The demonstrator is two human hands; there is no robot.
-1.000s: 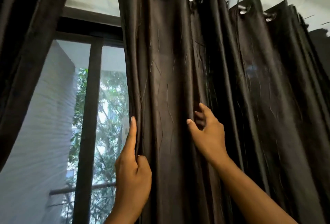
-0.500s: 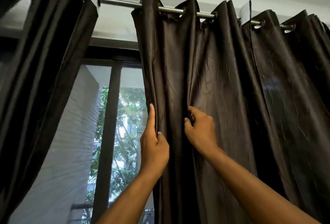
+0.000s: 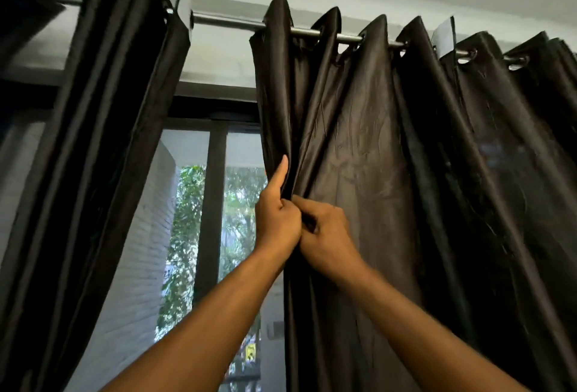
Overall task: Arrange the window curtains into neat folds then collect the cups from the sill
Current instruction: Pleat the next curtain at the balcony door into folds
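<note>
A pale wall and ceiling run across the top of the frame, with a dark-framed window (image 3: 215,204) at centre showing green foliage and a white brick wall outside. At the middle of the frame your left hand (image 3: 276,217) grasps the leading edge of the right curtain (image 3: 390,173), thumb stretched up along the fabric and the other fingers curled round it. Your right hand (image 3: 327,235) sits touching the left one, its fingers pinching a fold of the same dark brown panel. That curtain fills the right half of the frame, hanging by eyelets from a metal rod (image 3: 224,20) near the top. The left curtain (image 3: 103,142) hangs bunched in tight folds on the left side. No cups or sill are in view.
</note>
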